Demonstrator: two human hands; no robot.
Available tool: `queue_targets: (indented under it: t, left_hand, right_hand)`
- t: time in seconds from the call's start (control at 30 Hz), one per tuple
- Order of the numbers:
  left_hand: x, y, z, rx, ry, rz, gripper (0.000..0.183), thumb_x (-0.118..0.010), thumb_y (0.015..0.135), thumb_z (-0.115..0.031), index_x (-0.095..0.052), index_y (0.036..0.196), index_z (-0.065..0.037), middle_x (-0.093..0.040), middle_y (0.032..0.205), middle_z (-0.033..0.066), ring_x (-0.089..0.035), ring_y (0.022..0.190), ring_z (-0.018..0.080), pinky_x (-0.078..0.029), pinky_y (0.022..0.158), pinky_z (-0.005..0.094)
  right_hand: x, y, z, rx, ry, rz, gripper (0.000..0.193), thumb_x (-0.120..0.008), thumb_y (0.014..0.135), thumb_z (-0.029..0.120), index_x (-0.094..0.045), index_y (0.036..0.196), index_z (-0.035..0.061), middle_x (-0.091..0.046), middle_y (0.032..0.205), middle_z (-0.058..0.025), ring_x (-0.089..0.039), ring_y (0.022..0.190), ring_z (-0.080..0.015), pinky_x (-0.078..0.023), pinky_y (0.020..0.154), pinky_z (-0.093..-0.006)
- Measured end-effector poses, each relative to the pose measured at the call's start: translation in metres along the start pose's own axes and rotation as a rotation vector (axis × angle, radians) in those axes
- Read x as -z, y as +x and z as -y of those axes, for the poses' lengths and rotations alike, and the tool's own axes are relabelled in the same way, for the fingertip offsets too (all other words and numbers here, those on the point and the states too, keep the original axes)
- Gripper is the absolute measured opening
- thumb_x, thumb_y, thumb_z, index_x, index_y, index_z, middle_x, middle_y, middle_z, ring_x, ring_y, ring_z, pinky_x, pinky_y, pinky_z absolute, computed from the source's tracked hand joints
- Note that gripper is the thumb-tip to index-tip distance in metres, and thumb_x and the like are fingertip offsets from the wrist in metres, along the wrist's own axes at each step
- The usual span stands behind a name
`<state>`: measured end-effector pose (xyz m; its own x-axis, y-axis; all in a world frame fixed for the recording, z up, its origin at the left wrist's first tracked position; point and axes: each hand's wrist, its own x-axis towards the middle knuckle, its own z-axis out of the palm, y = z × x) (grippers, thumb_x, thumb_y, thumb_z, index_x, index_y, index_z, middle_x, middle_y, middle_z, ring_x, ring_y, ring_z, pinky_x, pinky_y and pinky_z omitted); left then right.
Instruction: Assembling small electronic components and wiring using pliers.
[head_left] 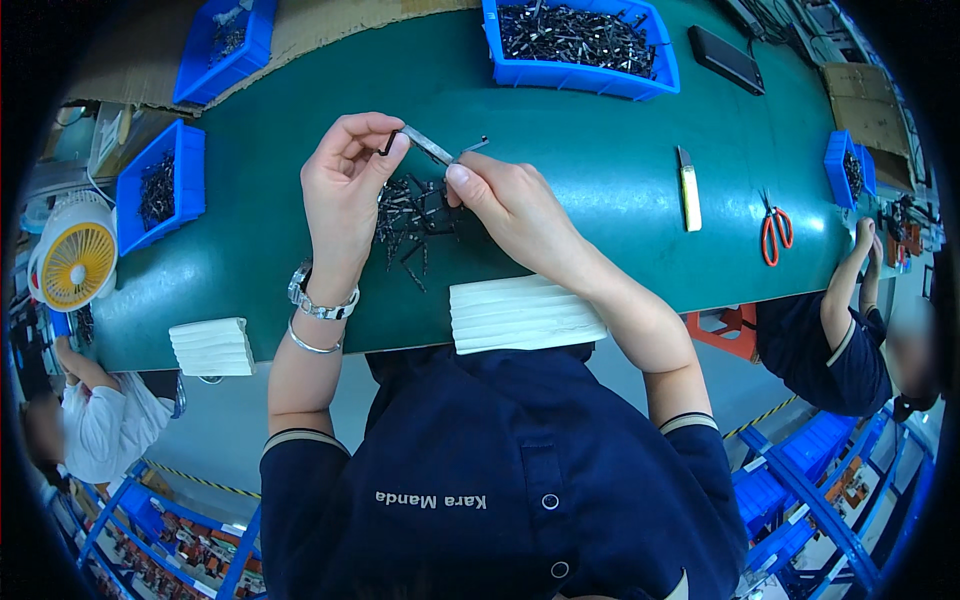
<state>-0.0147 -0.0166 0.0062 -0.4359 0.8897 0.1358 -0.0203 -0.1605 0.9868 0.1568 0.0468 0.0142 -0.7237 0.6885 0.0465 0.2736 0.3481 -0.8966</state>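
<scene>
A small grey metal bar (428,144) is held up over the table, slanting between my two hands. My left hand (345,185) pinches its upper left end between thumb and fingers, and a thin black bent piece (388,146) sticks out there. My right hand (515,205) grips the lower right end with the thumb on top; another thin dark hooked piece (478,146) pokes out above its knuckles. Whether these pieces are joined to the bar I cannot tell. Below the hands lies a loose pile of small black parts (402,218), partly covered by my right hand.
A blue bin (600,85) heaped with black parts stands at the back; smaller blue bins (190,190) sit left. Rightward lie a yellow-handled knife (690,198), red-handled scissors (775,236) and a black case (726,60). White ridged pads (525,314) line the front edge. People work on both sides.
</scene>
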Motion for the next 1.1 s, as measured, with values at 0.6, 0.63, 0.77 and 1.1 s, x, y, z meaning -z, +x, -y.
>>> queue_targets:
  t: [0.6,0.63,0.77,1.1]
  left_hand:
    - [-0.010,-0.007,-0.002,-0.044,-0.036,-0.115,0.013,-0.064,0.085,0.001,-0.061,0.098,0.001,-0.063,0.090,0.0043,-0.059,0.084,0.0079,-0.047,0.077,0.0200]
    - [-0.010,-0.007,-0.002,-0.044,-0.036,-0.114,0.013,-0.064,0.085,0.001,-0.061,0.098,0.001,-0.063,0.090,0.0043,-0.059,0.084,0.0079,-0.047,0.077,0.0200]
    - [-0.010,-0.009,0.001,-0.045,-0.028,-0.113,0.013,-0.064,0.085,0.002,-0.061,0.098,0.001,-0.063,0.090,0.0046,-0.059,0.083,0.0079,-0.047,0.076,0.0199]
    - [-0.010,-0.009,0.000,-0.079,-0.069,-0.148,0.014,-0.063,0.085,0.003,-0.059,0.099,0.002,-0.062,0.090,0.0050,-0.058,0.082,0.0081,-0.047,0.076,0.0196]
  right_hand:
    - [0.002,0.002,-0.002,-0.109,0.232,0.134,0.047,-0.039,0.101,0.037,-0.059,0.078,0.0015,-0.050,0.058,-0.0017,-0.048,0.055,-0.0099,-0.037,0.051,-0.0270]
    - [0.003,0.001,-0.002,-0.110,0.232,0.133,0.047,-0.039,0.101,0.037,-0.059,0.078,0.0015,-0.050,0.058,-0.0017,-0.048,0.055,-0.0099,-0.037,0.051,-0.0270]
    - [0.001,0.001,-0.002,-0.079,0.100,0.069,0.046,-0.042,0.099,0.036,-0.060,0.077,0.0011,-0.055,0.061,-0.0100,-0.052,0.058,-0.0233,-0.041,0.055,-0.0348]
    - [-0.002,0.000,-0.003,-0.088,0.233,0.064,0.046,-0.039,0.101,0.036,-0.060,0.081,0.0004,-0.050,0.057,-0.0035,-0.048,0.054,-0.0119,-0.039,0.051,-0.0279]
